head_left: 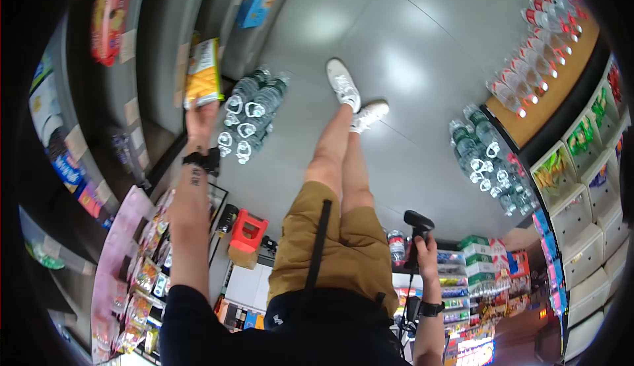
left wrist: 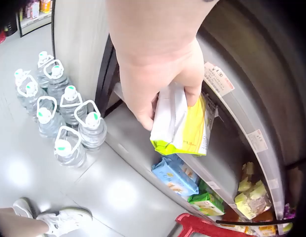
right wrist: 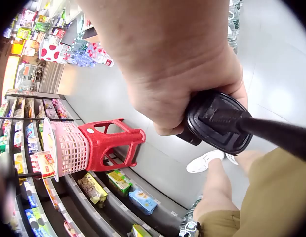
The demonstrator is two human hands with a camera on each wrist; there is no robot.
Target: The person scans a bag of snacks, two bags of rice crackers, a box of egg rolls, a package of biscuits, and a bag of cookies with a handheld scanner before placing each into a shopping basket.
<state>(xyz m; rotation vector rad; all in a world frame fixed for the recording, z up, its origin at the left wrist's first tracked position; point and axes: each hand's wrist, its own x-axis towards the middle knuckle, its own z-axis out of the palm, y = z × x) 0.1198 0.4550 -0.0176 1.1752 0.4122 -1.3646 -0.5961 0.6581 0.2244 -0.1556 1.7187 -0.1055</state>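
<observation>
At the shelf on the left, my left hand [head_left: 201,121] holds a yellow-and-white snack packet [head_left: 203,75] by its near end. In the left wrist view the thumb and fingers pinch this packet [left wrist: 185,123] from both sides, in front of the grey shelf edge. My right hand [head_left: 427,258] grips the handle of a black barcode scanner [head_left: 419,220] beside my right hip, its cable hanging down. The right wrist view shows the butt of the scanner [right wrist: 219,123] and its cord, with the fingers wrapped round the handle and mostly hidden.
Packs of large water bottles [head_left: 254,111] stand on the floor next to the shelf. A blue packet [left wrist: 174,175] and a green packet [left wrist: 206,202] lie on the lower shelf. A pink basket [right wrist: 73,148] sits on a red stool [right wrist: 113,145]. More bottles [head_left: 489,161] stand at the right.
</observation>
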